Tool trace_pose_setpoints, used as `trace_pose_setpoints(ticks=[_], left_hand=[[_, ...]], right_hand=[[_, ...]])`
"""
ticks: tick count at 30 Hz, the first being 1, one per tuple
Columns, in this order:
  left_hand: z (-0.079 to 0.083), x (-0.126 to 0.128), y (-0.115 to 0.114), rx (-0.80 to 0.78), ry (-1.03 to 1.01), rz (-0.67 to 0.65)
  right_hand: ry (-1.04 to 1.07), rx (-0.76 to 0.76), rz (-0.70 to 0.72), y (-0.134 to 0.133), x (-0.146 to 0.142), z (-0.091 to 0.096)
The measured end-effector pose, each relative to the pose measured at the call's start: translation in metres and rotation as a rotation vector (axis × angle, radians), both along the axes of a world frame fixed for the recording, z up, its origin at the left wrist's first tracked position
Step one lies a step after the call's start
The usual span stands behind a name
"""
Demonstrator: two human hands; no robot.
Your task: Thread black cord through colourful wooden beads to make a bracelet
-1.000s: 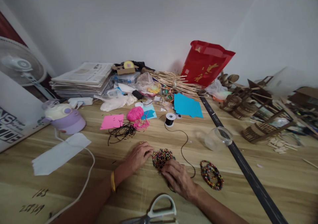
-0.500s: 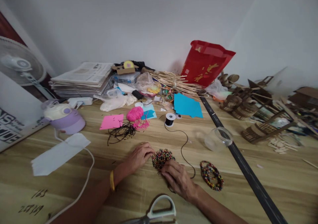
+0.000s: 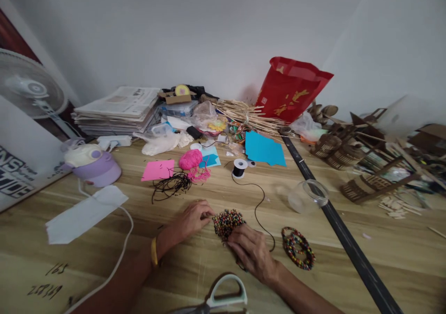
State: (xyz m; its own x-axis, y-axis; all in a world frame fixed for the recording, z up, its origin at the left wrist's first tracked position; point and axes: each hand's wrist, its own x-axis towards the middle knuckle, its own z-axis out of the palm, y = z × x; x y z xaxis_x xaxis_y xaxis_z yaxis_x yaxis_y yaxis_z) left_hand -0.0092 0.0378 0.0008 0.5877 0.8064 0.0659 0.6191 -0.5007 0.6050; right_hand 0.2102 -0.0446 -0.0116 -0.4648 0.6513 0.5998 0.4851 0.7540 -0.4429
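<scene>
A round mat of multicoloured beads [image 3: 227, 220] lies on the wooden table [image 3: 383, 258] in front of me. My left hand [image 3: 192, 219] pinches its left edge with curled fingers. Its near right edge is gripped by my right hand [image 3: 251, 252], fingers bent over the beads. A black cord [image 3: 258, 206] runs from the mat up to a small spool of black thread [image 3: 239, 167]. A second beaded ring [image 3: 298, 247] rests just right of my right hand.
Scissors with a pale handle [image 3: 223, 297] lie at the near edge. A clear jar [image 3: 308, 195] lies on its side by a long black strip [image 3: 343, 237]. Pink yarn [image 3: 191, 159], coloured papers, newspapers [image 3: 118, 109], a red bag [image 3: 291, 88] and wooden models crowd the back.
Both hands stay on the beaded mat with only slight finger shifts. The view has drifted a little.
</scene>
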Motion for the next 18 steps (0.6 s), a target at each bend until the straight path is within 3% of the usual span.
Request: trace_pose_setpoints(ticks=[13,18], left_hand=[[-0.0028,0.0018,-0.0085,0.073,-0.036,-0.009],[-0.0026,0.004,-0.0096,0.012,-0.164,0.083]], right_hand=[[0.057,-0.009,-0.036,0.0012,-0.0016,0.0015],[0.118,-0.006,-0.083,0.0027,-0.0028,-0.0025]])
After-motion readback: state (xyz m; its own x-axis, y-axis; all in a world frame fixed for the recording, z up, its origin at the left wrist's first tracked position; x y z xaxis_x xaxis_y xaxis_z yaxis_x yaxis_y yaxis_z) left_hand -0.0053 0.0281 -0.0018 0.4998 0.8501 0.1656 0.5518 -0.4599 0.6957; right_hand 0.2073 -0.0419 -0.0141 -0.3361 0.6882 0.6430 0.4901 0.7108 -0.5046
